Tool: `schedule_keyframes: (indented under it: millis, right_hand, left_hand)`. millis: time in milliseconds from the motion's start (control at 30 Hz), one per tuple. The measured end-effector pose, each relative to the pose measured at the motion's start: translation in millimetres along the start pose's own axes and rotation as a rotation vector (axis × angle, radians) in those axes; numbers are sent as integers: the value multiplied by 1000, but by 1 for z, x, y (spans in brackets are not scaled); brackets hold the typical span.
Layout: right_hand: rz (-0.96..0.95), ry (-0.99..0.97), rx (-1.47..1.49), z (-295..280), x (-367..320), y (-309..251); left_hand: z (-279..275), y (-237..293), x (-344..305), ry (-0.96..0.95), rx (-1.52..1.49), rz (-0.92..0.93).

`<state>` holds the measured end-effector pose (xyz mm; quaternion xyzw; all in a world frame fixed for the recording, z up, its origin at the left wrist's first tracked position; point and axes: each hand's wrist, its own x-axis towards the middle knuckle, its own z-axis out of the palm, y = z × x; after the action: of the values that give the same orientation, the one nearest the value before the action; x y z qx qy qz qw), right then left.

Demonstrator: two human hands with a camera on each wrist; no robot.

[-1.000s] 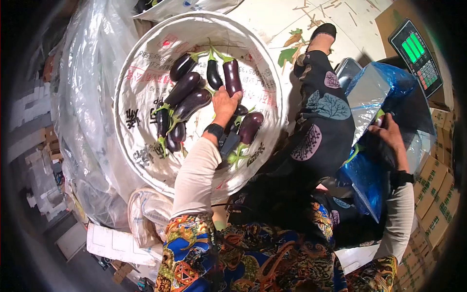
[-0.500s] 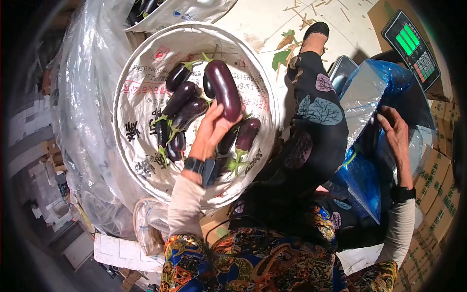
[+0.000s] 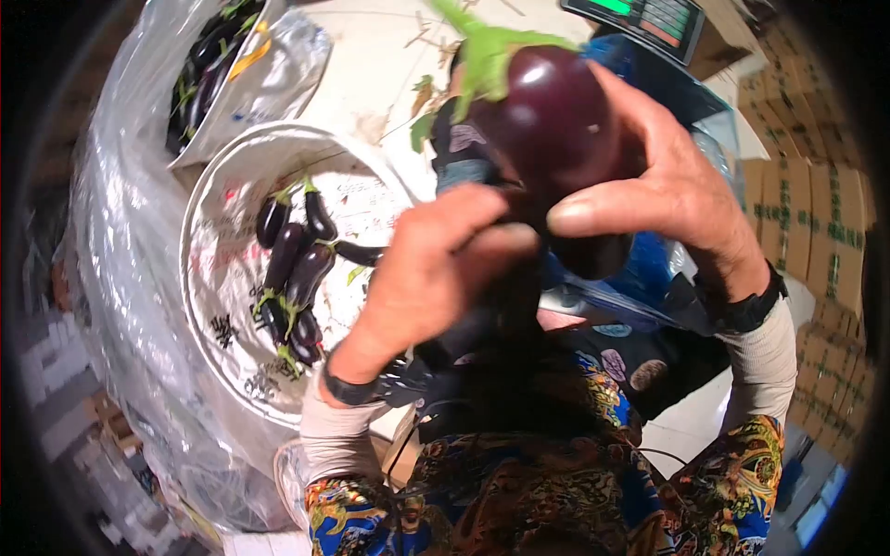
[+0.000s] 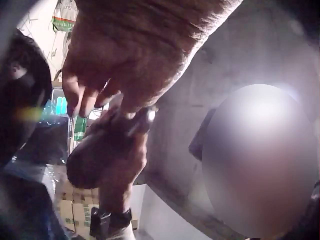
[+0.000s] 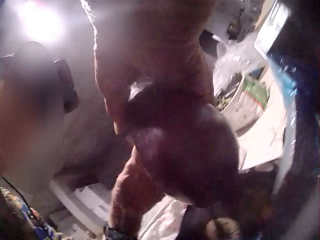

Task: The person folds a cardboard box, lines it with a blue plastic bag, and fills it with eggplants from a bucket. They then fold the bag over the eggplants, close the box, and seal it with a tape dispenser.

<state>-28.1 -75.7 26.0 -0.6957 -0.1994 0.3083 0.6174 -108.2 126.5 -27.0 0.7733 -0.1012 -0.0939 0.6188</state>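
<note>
A large glossy purple eggplant (image 3: 547, 120) with a green stem and cap is held up close to the head camera. My right hand (image 3: 667, 176) grips it, thumb across the front and fingers round the far side. My left hand (image 3: 417, 269), blurred, is beside the lower part of the eggplant with its fingers bent; I cannot tell whether they hold it. In the right wrist view the eggplant (image 5: 185, 150) hangs below the right hand (image 5: 150, 45), with the left hand (image 5: 135, 190) behind its side. The left wrist view shows the left fingers (image 4: 87, 97) close over the eggplant.
A round white-lined basket (image 3: 199, 306) holds several smaller eggplants (image 3: 306, 273). Behind it stands a white sack (image 3: 278, 69) with more eggplants. A blue plastic bag (image 3: 649, 269) lies beneath the right hand. A scale display (image 3: 649, 18) and stacked cartons (image 3: 807, 222) stand on the right.
The left hand has lifted the large eggplant out of the basket and moved right. The right hand has come out of the blue bag and now grips an eggplant. The view has turned right.
</note>
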Motion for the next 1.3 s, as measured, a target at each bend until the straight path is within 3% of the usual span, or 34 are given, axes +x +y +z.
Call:
schedule_keyframes:
  millis: [67, 133, 200, 233, 300, 333, 400, 500, 567, 733, 767, 867, 1100, 1300]
  right_hand:
    - [60, 79, -161, -27, -21, -1]
    - [90, 120, -282, -45, -44, 12]
    - [-10, 111, -475, -54, -62, 34]
    - [81, 107, -509, -52, -70, 33]
    - [7, 133, -696, -45, -80, 38]
    - [-67, 159, -835, -41, -84, 42]
    - [-10, 176, -851, -43, -86, 48]
    - [-32, 190, -912, -51, -86, 67]
    - [86, 127, -853, -50, -81, 71]
    - [298, 10, -835, -49, -73, 110]
    - [355, -33, -850, -49, -70, 120]
    - [425, -108, -765, -45, -58, 133]
    - [522, -173, -767, -41, -40, 158]
    - [549, -200, -818, -40, -31, 201]
  left_hand:
    - [-4, 13, 19, 128, -239, -164]
    - [-9, 10, 41, 159, -279, -58]
    - [-2, 11, 65, 89, -388, -119]
    - [4, 13, 75, 36, -306, -113]
    - [22, 15, 93, -81, -143, -108]
    - [35, 14, 100, -7, -106, -102]
    - [49, 9, 114, 36, -76, -4]
    - [64, -15, 136, 115, -117, -81]
    - [70, -27, 153, 74, 185, 100]
    - [90, -30, 168, -196, 1010, 309]
    - [96, -24, 169, -278, 1103, 252]
    - [116, -29, 181, -483, 1223, 135]
    - [132, -43, 194, -794, 1335, 278]
    - [146, -62, 200, -858, 1348, 312]
